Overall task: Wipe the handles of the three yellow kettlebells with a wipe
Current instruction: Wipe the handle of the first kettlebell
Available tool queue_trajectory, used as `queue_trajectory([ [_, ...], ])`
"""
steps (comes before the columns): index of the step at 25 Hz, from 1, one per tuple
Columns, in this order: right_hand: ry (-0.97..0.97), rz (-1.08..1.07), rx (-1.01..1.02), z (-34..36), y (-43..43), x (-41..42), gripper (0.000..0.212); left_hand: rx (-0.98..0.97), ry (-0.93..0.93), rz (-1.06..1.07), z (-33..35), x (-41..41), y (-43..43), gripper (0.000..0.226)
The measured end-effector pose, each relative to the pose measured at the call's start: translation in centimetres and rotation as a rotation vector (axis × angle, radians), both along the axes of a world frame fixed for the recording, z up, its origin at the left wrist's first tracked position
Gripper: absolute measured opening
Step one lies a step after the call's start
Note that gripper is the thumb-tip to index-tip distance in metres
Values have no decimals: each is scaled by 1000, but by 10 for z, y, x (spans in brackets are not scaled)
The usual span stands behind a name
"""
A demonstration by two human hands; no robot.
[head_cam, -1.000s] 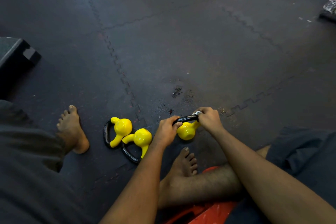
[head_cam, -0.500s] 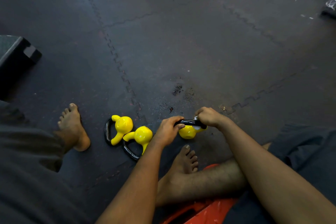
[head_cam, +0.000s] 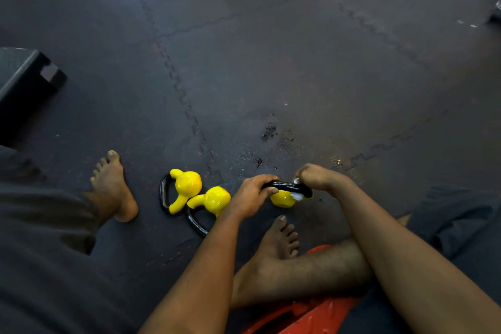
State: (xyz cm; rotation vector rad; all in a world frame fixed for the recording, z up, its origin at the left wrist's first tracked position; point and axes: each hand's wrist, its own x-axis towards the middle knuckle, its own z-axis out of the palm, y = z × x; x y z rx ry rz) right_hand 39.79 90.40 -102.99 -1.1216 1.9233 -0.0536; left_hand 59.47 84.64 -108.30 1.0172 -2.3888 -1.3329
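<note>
**Inspector A:** Largest first. What is the surface?

**Inspector B:** Dark interlocking floor mat (head_cam: 271, 49), with jigsaw seams and a scuffed, speckled patch just beyond the held kettlebell. I take the held kettlebell (head_cam: 283, 198) as the landmark for all positions.

**Inspector A:** Next in size?

**Inspector B:** A black box (head_cam: 24, 84) well to the left of the landmark and farther away. A red seat or pad (head_cam: 306, 314) lies nearer the camera than the landmark, under the folded leg. Two bare feet: one (head_cam: 113, 187) well left of the landmark, the other (head_cam: 276, 241) just on its near side.

**Inspector A:** The hands?

**Inspector B:** The left hand (head_cam: 250, 195) is closed around the left end of the landmark's black handle (head_cam: 287, 187). The right hand (head_cam: 315, 177) is curled at the handle's right end, pinching a white wipe (head_cam: 296, 195) against the bar. Only a small strip of the wipe shows, below the handle.

**Inspector A:** Orientation of the landmark?

**Inspector B:** Handle uppermost, yellow body below it. Whether the body rests on the mat or is lifted, I cannot tell.

**Inspector A:** The remaining two?

**Inspector B:** Both lie on their sides to the left of the landmark. The middle kettlebell (head_cam: 214, 199) is just beside the left hand, with its handle pointing toward the camera. The far-left kettlebell (head_cam: 187, 186) touches the middle one, with its handle pointing left.
</note>
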Motion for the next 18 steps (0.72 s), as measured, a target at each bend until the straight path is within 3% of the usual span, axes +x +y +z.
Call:
queue_trajectory([
  [5, 85, -225, -100, -1, 3, 11, 29, 19, 14, 76, -4, 5, 1, 32],
  [9, -37, -401, -175, 0, 6, 9, 33, 20, 10, 74, -6, 4, -2, 31],
  [15, -27, -139, -16, -1, 3, 8, 25, 21, 6, 1, -4, 2, 0, 33],
  [18, -29, -273, -98, 3, 8, 13, 26, 43, 24, 51, -4, 7, 2, 34],
])
